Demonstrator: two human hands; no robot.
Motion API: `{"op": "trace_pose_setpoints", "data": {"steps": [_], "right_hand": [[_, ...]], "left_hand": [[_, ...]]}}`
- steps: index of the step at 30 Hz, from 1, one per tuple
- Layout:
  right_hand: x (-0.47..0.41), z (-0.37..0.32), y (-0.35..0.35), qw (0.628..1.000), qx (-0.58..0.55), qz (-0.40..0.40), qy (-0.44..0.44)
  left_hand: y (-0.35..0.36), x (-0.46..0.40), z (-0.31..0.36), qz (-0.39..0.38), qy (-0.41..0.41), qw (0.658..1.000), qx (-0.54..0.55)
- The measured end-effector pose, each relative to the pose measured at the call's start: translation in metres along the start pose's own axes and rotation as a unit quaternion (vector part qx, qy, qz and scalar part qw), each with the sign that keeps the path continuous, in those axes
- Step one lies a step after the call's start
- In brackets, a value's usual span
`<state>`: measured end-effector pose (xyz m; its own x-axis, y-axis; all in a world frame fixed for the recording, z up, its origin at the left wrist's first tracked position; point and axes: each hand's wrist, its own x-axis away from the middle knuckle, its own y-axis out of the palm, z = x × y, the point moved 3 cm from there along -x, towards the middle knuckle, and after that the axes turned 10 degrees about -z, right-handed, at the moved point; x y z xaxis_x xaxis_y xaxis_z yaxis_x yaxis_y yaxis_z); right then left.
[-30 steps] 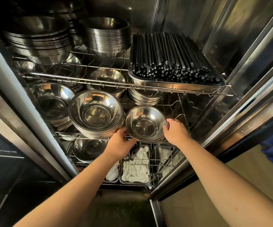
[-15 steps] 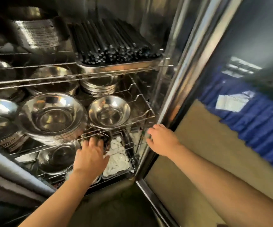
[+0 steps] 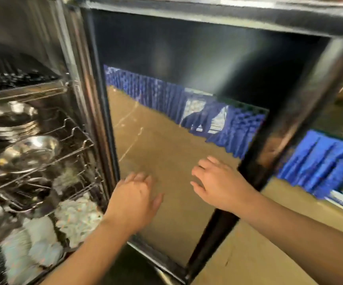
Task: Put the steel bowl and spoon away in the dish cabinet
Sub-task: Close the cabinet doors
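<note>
The steel bowl [image 3: 29,153] rests on the middle wire rack [image 3: 78,138] of the dish cabinet, at the left of the blurred frame. Both my hands are outside the cabinet, in front of its open glass door [image 3: 166,140]. My left hand [image 3: 134,200] is empty with fingers spread, near the door's hinge side. My right hand [image 3: 218,184] is also empty and spread, close to the door's dark frame [image 3: 269,161]. No spoon can be made out; white utensils [image 3: 78,217] fill a tray on the bottom rack.
Stacked steel dishes [image 3: 10,122] sit above and behind the bowl, and a tray of black chopsticks [image 3: 16,79] is on the upper shelf. Blue cloth [image 3: 320,163] shows at the right past the door. Tan floor [image 3: 248,260] lies below.
Both hands let go of the steel bowl on the rack and drew back out of the cabinet. My view swung right, and both hands now hover at the glass door.
</note>
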<state>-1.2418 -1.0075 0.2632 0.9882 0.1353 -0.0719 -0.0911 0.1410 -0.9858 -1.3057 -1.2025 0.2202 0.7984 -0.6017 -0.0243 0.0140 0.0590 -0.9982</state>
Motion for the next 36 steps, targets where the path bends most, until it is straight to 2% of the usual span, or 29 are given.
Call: {"op": "trace_pose_setpoints", "data": {"steps": [4,10,12,15,18,22,26,31,36], "right_hand": [[0.071,0.046,-0.034,0.995,0.067,0.057,-0.036],[0.142,0.094,-0.075,0.979,0.072,0.176,-0.068],[0.157,0.112,-0.085,0.981,0.059,0.182,-0.043],[0.169,0.137,-0.093,0.989,0.018,0.148,0.015],[0.173,0.156,-0.091,0.991,-0.027,0.120,0.062],[0.171,0.168,-0.088,0.989,-0.061,0.109,0.075],[0.154,0.162,-0.085,0.988,-0.102,0.102,0.060],[0.124,0.112,-0.080,0.976,-0.199,0.091,-0.009],[0.104,0.026,-0.079,0.945,-0.259,0.126,-0.154]], "left_hand": [[-0.042,0.006,0.101,0.085,0.041,0.995,0.033],[-0.069,-0.005,0.210,0.137,0.071,0.981,0.119],[-0.070,-0.014,0.239,0.159,0.083,0.966,0.186],[-0.065,-0.025,0.259,0.224,0.048,0.921,0.316],[-0.055,-0.036,0.264,0.239,-0.004,0.895,0.377],[-0.050,-0.035,0.261,0.231,-0.017,0.898,0.375],[-0.048,0.004,0.242,0.250,-0.012,0.893,0.375],[-0.047,0.083,0.203,0.285,-0.035,0.893,0.346],[-0.048,0.159,0.148,0.299,-0.117,0.886,0.334]]}}
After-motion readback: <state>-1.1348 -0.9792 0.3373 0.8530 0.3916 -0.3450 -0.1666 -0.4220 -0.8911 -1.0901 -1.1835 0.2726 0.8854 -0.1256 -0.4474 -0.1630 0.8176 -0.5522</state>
